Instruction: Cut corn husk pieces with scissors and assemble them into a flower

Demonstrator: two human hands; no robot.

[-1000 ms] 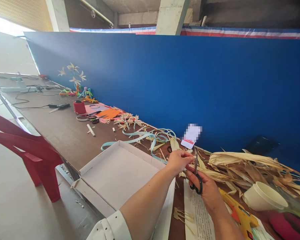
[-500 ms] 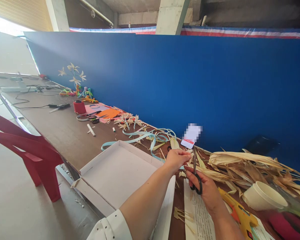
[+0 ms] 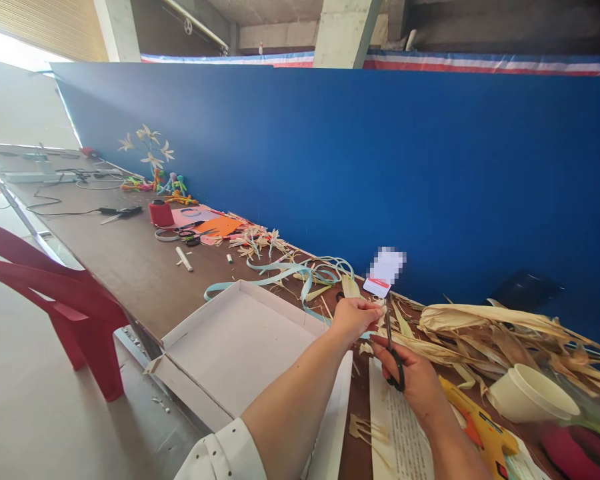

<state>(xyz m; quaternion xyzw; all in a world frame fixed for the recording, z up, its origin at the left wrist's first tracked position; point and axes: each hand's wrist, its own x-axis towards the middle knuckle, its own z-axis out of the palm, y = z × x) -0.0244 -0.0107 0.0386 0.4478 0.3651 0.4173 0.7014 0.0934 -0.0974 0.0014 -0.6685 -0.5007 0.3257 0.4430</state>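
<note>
On the brown tabletop (image 3: pixel 135 253), nearest: white printed paper sheet (image 3: pixel 399 433), yellow plastic glue gun (image 3: pixel 485 430) to its right. Above, right hand (image 3: pixel 417 380) grasps black-handled metal scissors (image 3: pixel 401 377); left hand (image 3: pixel 351 321) pinches small pale scrap (image 3: pixel 381 321) beside the blades, shape too small to tell. Risk, as judged: fingertips sit so near the steel that a slip could nick them; brittle material could split under a crooked cut. Farther: heaped tan dried husks (image 3: pixel 490 317), then tall flat blue panel (image 3: pixel 280 153).

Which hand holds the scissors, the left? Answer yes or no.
No, the right hand holds the black-handled scissors, while the left hand pinches a pale piece near their blades.
</note>
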